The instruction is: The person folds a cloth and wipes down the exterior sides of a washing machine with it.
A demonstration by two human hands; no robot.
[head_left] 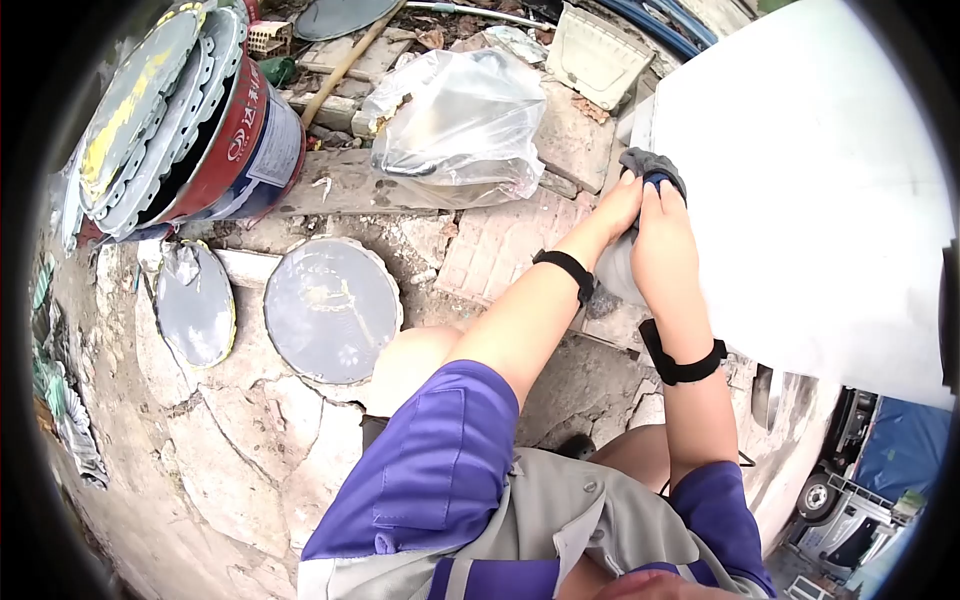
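Both of my hands are close together at the edge of a large white panel (790, 200). My left hand (619, 207) has its fingers closed on a dark grey cloth (640, 160). My right hand (664, 222) grips the same bunched cloth from the other side, and a bit of blue shows between the fingertips. A lighter grey part hangs below the hands, partly hidden behind the forearms. Each wrist wears a black strap.
At upper left a red and blue bucket (255, 130) lies tilted, with several metal lids (150, 90) against it. Two round lids (333, 310) lie on cracked paving. A clear plastic bag (460, 125) and a white plastic container (598, 55) are farther back. A truck (850, 500) stands lower right.
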